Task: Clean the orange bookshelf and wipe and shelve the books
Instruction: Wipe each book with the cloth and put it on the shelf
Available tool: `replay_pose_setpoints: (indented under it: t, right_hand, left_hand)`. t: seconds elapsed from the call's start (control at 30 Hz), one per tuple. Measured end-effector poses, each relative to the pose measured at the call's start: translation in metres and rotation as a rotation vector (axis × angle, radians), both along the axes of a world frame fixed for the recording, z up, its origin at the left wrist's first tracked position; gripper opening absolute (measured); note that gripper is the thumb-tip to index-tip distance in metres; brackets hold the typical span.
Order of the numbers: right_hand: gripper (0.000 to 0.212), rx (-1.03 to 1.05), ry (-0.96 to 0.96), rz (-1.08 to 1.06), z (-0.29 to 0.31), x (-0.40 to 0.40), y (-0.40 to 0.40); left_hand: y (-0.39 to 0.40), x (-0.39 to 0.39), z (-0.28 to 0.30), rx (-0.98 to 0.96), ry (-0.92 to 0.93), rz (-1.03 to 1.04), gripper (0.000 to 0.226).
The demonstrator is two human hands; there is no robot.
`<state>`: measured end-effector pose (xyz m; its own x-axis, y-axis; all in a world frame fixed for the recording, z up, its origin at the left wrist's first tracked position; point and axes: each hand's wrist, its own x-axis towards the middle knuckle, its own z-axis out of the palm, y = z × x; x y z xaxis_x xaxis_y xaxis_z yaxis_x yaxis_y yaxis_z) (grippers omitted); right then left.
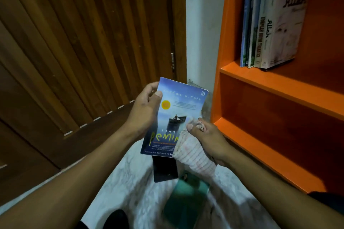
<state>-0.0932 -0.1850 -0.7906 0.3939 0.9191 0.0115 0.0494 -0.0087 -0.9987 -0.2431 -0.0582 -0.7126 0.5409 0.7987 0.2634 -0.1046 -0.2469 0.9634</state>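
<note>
While two books lie on the pale floor (130, 182), a green book (186, 201) nearest and a black book (164, 170) beyond it, the left hand (143, 111) grips the blue paperback (176, 111) by its left edge, thumb on the cover. The right hand (206, 137) clutches a white cloth (191, 154) against the cover's lower right corner. Farther right, the orange bookshelf (279, 87) carries a row of upright books (270, 26) on its upper shelf.

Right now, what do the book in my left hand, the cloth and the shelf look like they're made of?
Blue book: paperback, apparently glossy card cover, thin and slightly curled at its top corner. Cloth: soft woven fabric, pale with faint reddish lines, bunched into folds. Orange bookshelf: probably painted wood or board, with a smooth, even coat.
</note>
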Motion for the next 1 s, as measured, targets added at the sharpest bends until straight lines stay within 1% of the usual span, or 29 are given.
replay_pose_setpoints:
  t: [0.03, 0.13, 0.17, 0.2, 0.3, 0.33, 0.4, 0.47, 0.53, 0.63, 0.7, 0.73, 0.77, 0.8, 0.87, 1.0]
  right_hand:
    - [0.029, 0.016, 0.019, -0.003, 0.002, 0.004, 0.0]
    - [0.053, 0.055, 0.049, -0.005, 0.013, 0.013, 0.0]
    - [0.055, 0.064, 0.05, -0.024, 0.016, 0.017, 0.001]
    - [0.05, 0.078, 0.06, -0.036, 0.02, 0.021, 0.001]
    - [0.018, 0.137, 0.065, -0.087, 0.035, 0.034, -0.002]
    - [0.015, 0.156, 0.071, -0.107, 0.043, 0.039, -0.004]
    - [0.011, 0.176, 0.048, -0.143, 0.063, 0.049, -0.009]
    - [0.004, 0.175, -0.007, -0.17, 0.083, 0.062, -0.014]
    - [0.004, 0.184, -0.006, -0.223, 0.103, 0.079, -0.018]
    - [0.017, 0.246, -0.091, -0.417, 0.134, 0.106, -0.021]
    - [0.028, 0.26, -0.172, -0.554, 0.154, 0.124, -0.029]
    - [0.032, 0.269, -0.198, -0.599, 0.162, 0.131, -0.034]
    - [0.034, 0.274, -0.21, -0.635, 0.168, 0.14, -0.04]
    - [0.033, 0.277, -0.222, -0.663, 0.174, 0.148, -0.047]
    - [0.03, 0.273, -0.248, -0.706, 0.181, 0.162, -0.06]
    - [0.024, 0.269, -0.261, -0.798, 0.19, 0.189, -0.082]
  left_hand:
    - [-0.001, 0.001, 0.001, 0.011, 0.001, 0.0, 0.021]
    - [0.001, 0.003, 0.006, 0.019, 0.033, -0.013, 0.017]
    - [0.002, 0.003, 0.008, 0.018, 0.058, -0.036, 0.017]
    - [0.005, 0.003, 0.008, 0.013, 0.093, -0.072, 0.02]
    - [0.011, 0.002, 0.009, 0.011, 0.243, -0.182, 0.025]
    - [0.011, 0.004, 0.01, 0.03, 0.301, -0.19, 0.027]
    - [0.011, 0.012, 0.01, 0.08, 0.343, -0.184, 0.021]
    - [0.007, 0.026, 0.017, 0.117, 0.314, -0.156, 0.011]
    - [0.003, 0.046, 0.03, 0.17, 0.277, -0.122, 0.017]
    - [-0.003, 0.089, 0.048, 0.202, 0.248, -0.096, 0.015]
    - [-0.002, 0.124, 0.056, 0.098, 0.184, -0.111, 0.027]
    - [-0.001, 0.143, 0.059, 0.069, 0.161, -0.133, 0.026]
    - [-0.006, 0.161, 0.064, 0.083, 0.167, -0.124, 0.019]
    - [-0.01, 0.179, 0.069, 0.109, 0.172, -0.111, 0.016]
    - [-0.024, 0.21, 0.082, 0.154, 0.17, -0.074, 0.023]
    - [-0.047, 0.272, 0.086, 0.222, 0.202, -0.023, 0.032]
